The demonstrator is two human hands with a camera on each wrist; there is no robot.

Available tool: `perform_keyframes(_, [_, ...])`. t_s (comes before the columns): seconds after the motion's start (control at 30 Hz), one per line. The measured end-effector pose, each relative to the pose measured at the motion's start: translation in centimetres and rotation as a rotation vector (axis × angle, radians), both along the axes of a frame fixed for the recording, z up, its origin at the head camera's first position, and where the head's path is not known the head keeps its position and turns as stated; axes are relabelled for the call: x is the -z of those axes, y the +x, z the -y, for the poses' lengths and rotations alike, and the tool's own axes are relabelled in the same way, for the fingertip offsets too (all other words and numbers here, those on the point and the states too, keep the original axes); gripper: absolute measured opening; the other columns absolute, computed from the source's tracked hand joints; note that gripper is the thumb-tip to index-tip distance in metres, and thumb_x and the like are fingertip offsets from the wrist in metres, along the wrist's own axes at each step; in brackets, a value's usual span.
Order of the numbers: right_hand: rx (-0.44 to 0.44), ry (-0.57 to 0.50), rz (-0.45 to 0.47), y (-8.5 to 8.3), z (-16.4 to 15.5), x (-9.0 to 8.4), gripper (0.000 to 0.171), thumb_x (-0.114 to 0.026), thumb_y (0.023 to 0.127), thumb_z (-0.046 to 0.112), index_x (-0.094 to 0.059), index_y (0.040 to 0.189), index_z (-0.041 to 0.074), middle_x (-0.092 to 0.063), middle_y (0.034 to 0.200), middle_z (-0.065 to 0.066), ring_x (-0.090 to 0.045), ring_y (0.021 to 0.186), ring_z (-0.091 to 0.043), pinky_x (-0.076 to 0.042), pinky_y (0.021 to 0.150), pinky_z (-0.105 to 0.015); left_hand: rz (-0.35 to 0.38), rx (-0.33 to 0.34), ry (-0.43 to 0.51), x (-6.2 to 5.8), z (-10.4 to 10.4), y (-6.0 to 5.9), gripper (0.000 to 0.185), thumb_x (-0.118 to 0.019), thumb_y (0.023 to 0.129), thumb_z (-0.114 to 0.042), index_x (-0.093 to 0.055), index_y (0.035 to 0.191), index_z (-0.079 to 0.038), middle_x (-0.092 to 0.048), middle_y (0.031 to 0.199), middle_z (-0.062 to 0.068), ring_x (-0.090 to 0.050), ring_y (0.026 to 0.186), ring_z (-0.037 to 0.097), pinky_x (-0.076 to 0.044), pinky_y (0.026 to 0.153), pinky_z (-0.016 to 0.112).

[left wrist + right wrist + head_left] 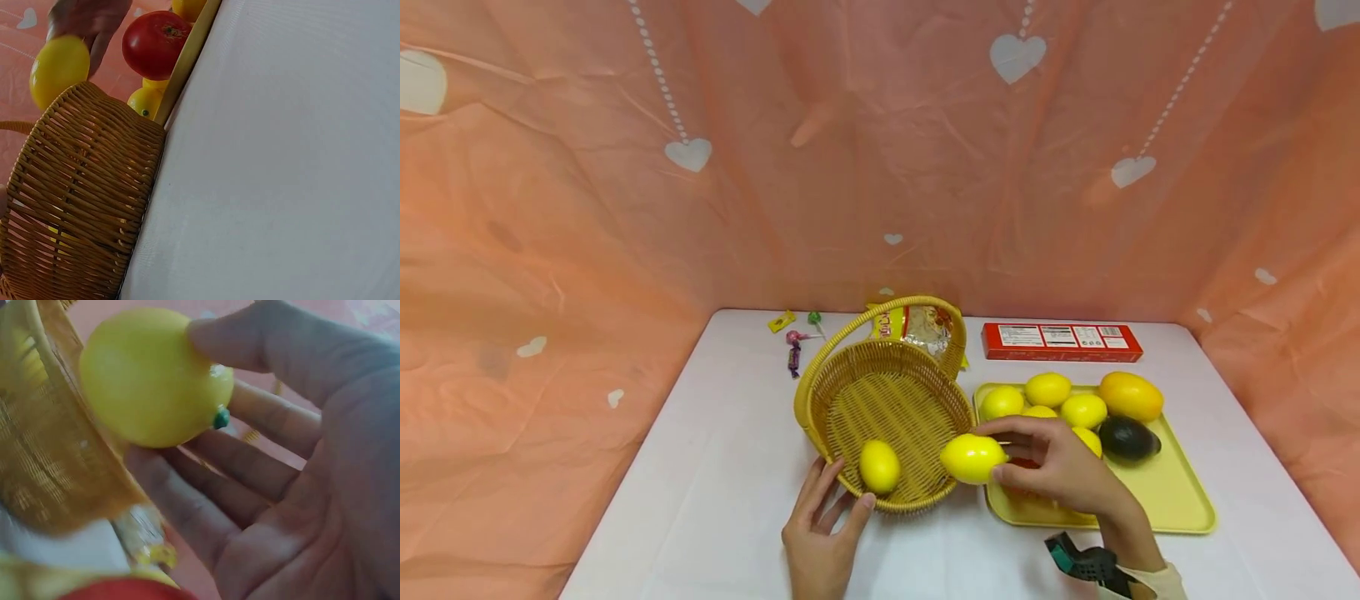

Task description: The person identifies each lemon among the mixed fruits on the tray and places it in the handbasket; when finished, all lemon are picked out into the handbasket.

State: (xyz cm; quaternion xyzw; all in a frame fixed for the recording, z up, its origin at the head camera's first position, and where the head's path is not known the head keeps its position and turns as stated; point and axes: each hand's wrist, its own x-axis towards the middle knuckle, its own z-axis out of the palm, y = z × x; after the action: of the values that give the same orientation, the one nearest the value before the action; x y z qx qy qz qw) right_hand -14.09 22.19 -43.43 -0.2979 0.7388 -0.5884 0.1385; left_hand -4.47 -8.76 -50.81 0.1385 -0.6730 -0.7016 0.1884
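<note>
A yellow lemon [973, 458] is pinched between the thumb and fingers of my right hand [1060, 467], right at the right rim of the wicker basket [891, 400]. A small green stem tip shows on this lemon in the right wrist view. Inside the basket another lemon [880, 467] lies close to the near wall. My left hand [822, 529] holds the basket's near-left rim, its thumb and fingers spread along the edge. The basket's handle [850, 325] arches over its far side.
To the right, a yellow tray [1180, 500] bears several lemons [1048, 389], a mango [1131, 396], a dark avocado [1127, 439] and a tomato [156, 45]. Behind stand a red box [1062, 342] and a snack bag [917, 327]. Sweets [793, 358] lie back left.
</note>
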Motion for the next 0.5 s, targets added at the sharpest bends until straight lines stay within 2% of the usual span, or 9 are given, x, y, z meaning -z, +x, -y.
perform_keyframes(0.1, [-0.047,0.018,-0.019,-0.4,2.1,0.3,0.039,-0.078,0.099,0.001,-0.072,0.138,0.003,-0.073,0.136,-0.017,-0.074,0.121,-0.014,-0.066,0.101,-0.031,-0.003,-0.003,0.001,0.0,0.1,0.0,0.058,-0.092,0.087,-0.002,-0.072,0.141,-0.002,-0.049,0.166,0.022,-0.063,0.139,0.017,-0.063,0.103,0.031])
perform_keyframes(0.2, [-0.086,0.063,-0.079,-0.7,3.9,0.4,0.037,-0.080,0.099,0.007,-0.075,0.136,0.007,-0.076,0.133,-0.013,-0.075,0.118,-0.016,-0.066,0.101,-0.030,-0.002,-0.010,-0.002,0.0,0.1,0.0,0.057,-0.093,0.087,-0.002,-0.073,0.140,-0.001,-0.049,0.166,0.022,-0.062,0.136,0.009,-0.064,0.103,0.031])
perform_keyframes(0.37, [-0.110,0.186,-0.179,-0.8,6.7,0.2,0.036,-0.084,0.097,0.018,-0.077,0.133,0.016,-0.079,0.128,-0.001,-0.075,0.112,-0.017,-0.067,0.099,-0.031,-0.014,-0.012,0.009,0.2,0.0,-0.1,0.059,-0.093,0.086,-0.002,-0.072,0.141,0.000,-0.049,0.166,0.021,-0.061,0.138,0.007,-0.064,0.103,0.029])
perform_keyframes(0.5, [-0.106,0.239,-0.184,-0.7,9.2,0.1,0.038,-0.086,0.094,0.018,-0.078,0.131,0.017,-0.078,0.128,-0.001,-0.072,0.111,-0.014,-0.068,0.099,-0.037,-0.033,0.002,0.017,0.4,0.1,-0.2,0.060,-0.092,0.087,0.000,-0.070,0.142,0.002,-0.048,0.167,0.021,-0.059,0.141,0.013,-0.063,0.102,0.026])
